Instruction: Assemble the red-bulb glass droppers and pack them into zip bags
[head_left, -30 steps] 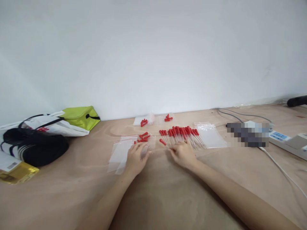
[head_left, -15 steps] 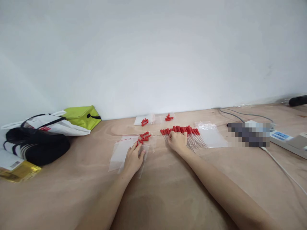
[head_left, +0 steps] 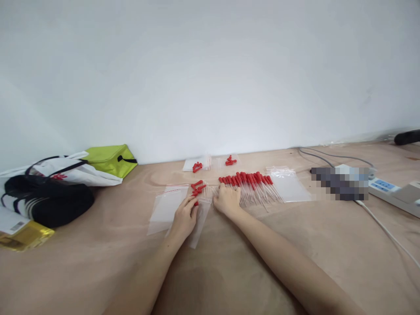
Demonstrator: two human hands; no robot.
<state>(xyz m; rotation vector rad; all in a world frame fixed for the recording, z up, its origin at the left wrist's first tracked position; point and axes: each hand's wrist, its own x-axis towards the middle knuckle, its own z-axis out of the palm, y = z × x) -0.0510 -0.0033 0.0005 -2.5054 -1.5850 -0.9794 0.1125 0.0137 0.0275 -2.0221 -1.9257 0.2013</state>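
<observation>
The zip bags (head_left: 164,210) look like thin, glossy plastic; the red caps (head_left: 252,178), smooth rubber or plastic. The table (head_left: 203,280) looks smooth with a faint sheen, the wall (head_left: 210,78) matt, the gold packet (head_left: 28,237) shiny.

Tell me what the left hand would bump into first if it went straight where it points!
Probably the loose red dropper bulbs just ahead of the left hand. The nearest one may even be touching it, but depth is hard to judge.

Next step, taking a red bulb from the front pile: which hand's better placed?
Left, likely: the left hand is at the red bulbs, while the right hand is farther off, by the capped tubes.
</observation>
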